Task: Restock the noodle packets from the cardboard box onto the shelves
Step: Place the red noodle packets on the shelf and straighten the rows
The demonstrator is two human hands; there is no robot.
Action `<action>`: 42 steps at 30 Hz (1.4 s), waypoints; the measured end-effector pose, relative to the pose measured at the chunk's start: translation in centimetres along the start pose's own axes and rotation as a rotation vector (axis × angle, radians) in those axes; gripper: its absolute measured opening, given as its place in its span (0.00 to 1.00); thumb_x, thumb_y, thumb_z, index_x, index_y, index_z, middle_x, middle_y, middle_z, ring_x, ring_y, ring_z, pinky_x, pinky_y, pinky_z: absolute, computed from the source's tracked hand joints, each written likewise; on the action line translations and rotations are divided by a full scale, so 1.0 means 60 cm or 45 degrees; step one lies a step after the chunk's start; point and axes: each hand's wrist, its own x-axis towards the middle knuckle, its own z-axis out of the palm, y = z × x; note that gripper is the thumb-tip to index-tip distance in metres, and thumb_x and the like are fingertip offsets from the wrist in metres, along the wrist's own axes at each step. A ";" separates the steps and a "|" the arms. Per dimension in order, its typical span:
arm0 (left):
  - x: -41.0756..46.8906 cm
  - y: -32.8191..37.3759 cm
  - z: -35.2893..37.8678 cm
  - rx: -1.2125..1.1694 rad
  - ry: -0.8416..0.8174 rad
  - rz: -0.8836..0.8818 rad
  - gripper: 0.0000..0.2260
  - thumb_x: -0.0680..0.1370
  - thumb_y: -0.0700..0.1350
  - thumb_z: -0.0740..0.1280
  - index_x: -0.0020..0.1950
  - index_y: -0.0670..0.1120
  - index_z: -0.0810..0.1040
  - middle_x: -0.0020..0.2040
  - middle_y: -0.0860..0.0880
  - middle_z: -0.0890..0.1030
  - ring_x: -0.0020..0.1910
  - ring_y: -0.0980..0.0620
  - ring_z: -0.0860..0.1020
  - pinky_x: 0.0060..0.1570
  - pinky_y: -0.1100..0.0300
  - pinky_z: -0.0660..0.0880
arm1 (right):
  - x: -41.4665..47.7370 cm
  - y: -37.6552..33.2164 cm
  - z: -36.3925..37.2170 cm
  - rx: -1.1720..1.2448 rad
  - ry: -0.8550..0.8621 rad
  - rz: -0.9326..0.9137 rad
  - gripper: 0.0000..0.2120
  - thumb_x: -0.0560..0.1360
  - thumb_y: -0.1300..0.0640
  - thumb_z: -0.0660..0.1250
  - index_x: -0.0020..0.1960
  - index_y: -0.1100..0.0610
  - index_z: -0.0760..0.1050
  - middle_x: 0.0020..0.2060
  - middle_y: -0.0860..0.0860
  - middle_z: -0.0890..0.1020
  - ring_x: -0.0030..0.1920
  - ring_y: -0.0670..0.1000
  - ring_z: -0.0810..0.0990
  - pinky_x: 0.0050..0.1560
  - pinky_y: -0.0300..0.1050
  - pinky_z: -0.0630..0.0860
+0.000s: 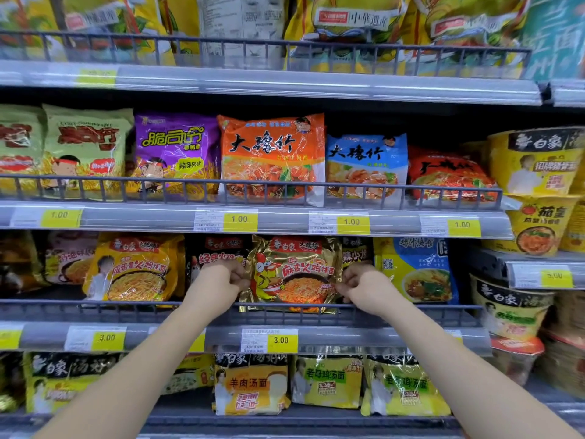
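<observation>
A gold noodle packet (294,274) with a cartoon chicken stands upright on the third shelf (348,335), behind the wire rail (126,307). My left hand (218,282) pinches its left edge. My right hand (364,285) pinches its right edge. Both arms reach up from the bottom of the view. The packet's lower edge sits at the rail. The cardboard box is out of sight.
A yellow packet (136,269) and a black packet (218,251) stand left of the gold one, a blue-yellow packet (418,270) to its right. Shelves above and below hold more packets. Noodle cups (535,163) fill the unit on the right.
</observation>
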 end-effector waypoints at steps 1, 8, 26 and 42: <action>0.000 0.001 0.002 -0.001 0.006 0.003 0.05 0.77 0.45 0.73 0.51 0.49 0.79 0.44 0.51 0.82 0.46 0.50 0.81 0.48 0.58 0.79 | 0.000 0.001 0.000 -0.005 0.001 0.014 0.07 0.79 0.55 0.70 0.53 0.56 0.74 0.43 0.53 0.84 0.38 0.48 0.83 0.33 0.37 0.73; -0.034 0.005 -0.036 0.002 0.062 0.033 0.08 0.78 0.52 0.71 0.55 0.53 0.78 0.47 0.56 0.83 0.51 0.54 0.80 0.54 0.53 0.79 | -0.042 -0.014 -0.018 -0.289 0.248 -0.016 0.07 0.77 0.47 0.69 0.49 0.49 0.76 0.41 0.47 0.83 0.43 0.49 0.82 0.46 0.49 0.82; -0.054 -0.337 -0.272 0.173 0.352 0.009 0.08 0.78 0.47 0.69 0.55 0.48 0.81 0.47 0.49 0.83 0.48 0.48 0.81 0.51 0.51 0.79 | -0.045 -0.327 0.257 -0.015 0.074 -0.328 0.05 0.79 0.47 0.67 0.51 0.47 0.78 0.43 0.41 0.82 0.45 0.45 0.81 0.45 0.42 0.77; 0.020 -0.407 -0.277 0.021 -0.024 -0.069 0.06 0.80 0.46 0.70 0.53 0.45 0.80 0.45 0.49 0.80 0.47 0.49 0.78 0.45 0.62 0.69 | -0.003 -0.374 0.339 -0.184 0.029 -0.028 0.12 0.81 0.52 0.66 0.59 0.58 0.78 0.53 0.57 0.84 0.52 0.58 0.82 0.56 0.53 0.79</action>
